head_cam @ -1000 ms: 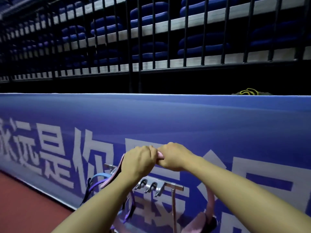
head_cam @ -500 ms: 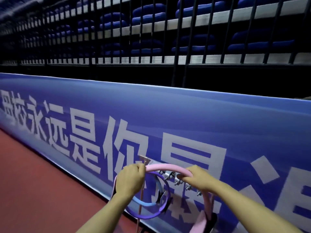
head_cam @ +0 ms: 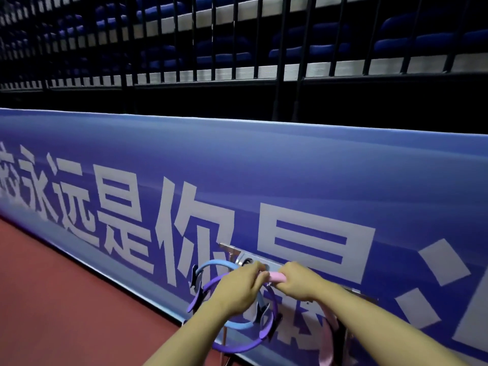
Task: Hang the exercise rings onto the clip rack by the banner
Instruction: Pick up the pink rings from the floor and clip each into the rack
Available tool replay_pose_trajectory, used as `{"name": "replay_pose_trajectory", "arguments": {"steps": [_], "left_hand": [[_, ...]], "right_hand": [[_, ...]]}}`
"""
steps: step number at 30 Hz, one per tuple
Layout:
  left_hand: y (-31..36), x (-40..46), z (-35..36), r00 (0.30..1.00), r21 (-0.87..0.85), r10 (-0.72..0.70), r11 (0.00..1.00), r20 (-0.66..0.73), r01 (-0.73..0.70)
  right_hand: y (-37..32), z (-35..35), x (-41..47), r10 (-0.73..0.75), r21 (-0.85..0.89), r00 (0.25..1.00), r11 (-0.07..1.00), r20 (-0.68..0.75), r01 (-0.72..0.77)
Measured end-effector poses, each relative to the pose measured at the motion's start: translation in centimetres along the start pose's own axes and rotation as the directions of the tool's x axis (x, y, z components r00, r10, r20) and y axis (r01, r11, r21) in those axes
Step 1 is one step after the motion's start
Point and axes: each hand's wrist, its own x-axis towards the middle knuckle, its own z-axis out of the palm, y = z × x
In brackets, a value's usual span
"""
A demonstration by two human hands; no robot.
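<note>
In the head view, the soft pink exercise ring [head_cam: 277,276] is now gripped at its top by the left hand [head_cam: 237,286] and right hand [head_cam: 298,282], drawn together from their wider hold half a second ago. It is held right at the silver metal clip rack [head_cam: 244,258] on the blue printed banner [head_cam: 264,180], beside the light-blue ring [head_cam: 214,263] and purple ring [head_cam: 237,348] hanging there, so clipping on is judged imminent.

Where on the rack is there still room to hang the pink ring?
The rack's left end is crowded: the blue ring and purple ring hang there. Both hands, left hand and right hand, grip the pink ring at the middle. The bar past the right hand looks bare, though its clips are blurred.
</note>
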Motion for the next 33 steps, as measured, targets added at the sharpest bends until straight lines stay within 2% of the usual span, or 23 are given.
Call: {"name": "replay_pose_trajectory", "arguments": {"steps": [5,10,16,20,23,26,33], "left_hand": [[-3.0,5.0,2.0,0.969,0.053,0.036,0.997,0.246,-0.05],[-4.8,9.6,5.6,0.938,0.068,0.055,0.994,0.342,-0.083],[-8.8,14.2,10.0,0.87,0.098,0.044,0.99,0.491,-0.106],[-11.6,17.6,12.0,0.806,0.142,0.001,0.984,0.592,-0.105],[-13.4,19.9,13.4,0.766,0.158,-0.01,0.98,0.642,-0.119],[-15.4,22.2,14.9,0.736,0.152,0.018,0.975,0.677,-0.163],[-18.6,26.5,17.6,0.737,0.187,0.067,0.948,0.672,-0.256]], "right_hand": [[4.1,1.6,4.2,-0.012,-0.053,0.998,0.998,0.065,0.016],[8.1,3.7,6.9,0.002,0.022,0.996,1.0,0.092,-0.004],[10.2,7.3,10.0,0.012,0.084,0.998,0.996,0.057,-0.016],[11.5,9.6,12.9,0.033,0.1,0.994,0.994,0.104,-0.043],[12.4,11.0,15.5,0.06,0.11,0.99,0.991,0.127,-0.074],[13.5,12.6,17.9,0.159,0.111,0.98,0.979,0.122,-0.172],[14.8,15.3,21.3,0.335,0.158,0.939,0.925,0.082,-0.344]]}}
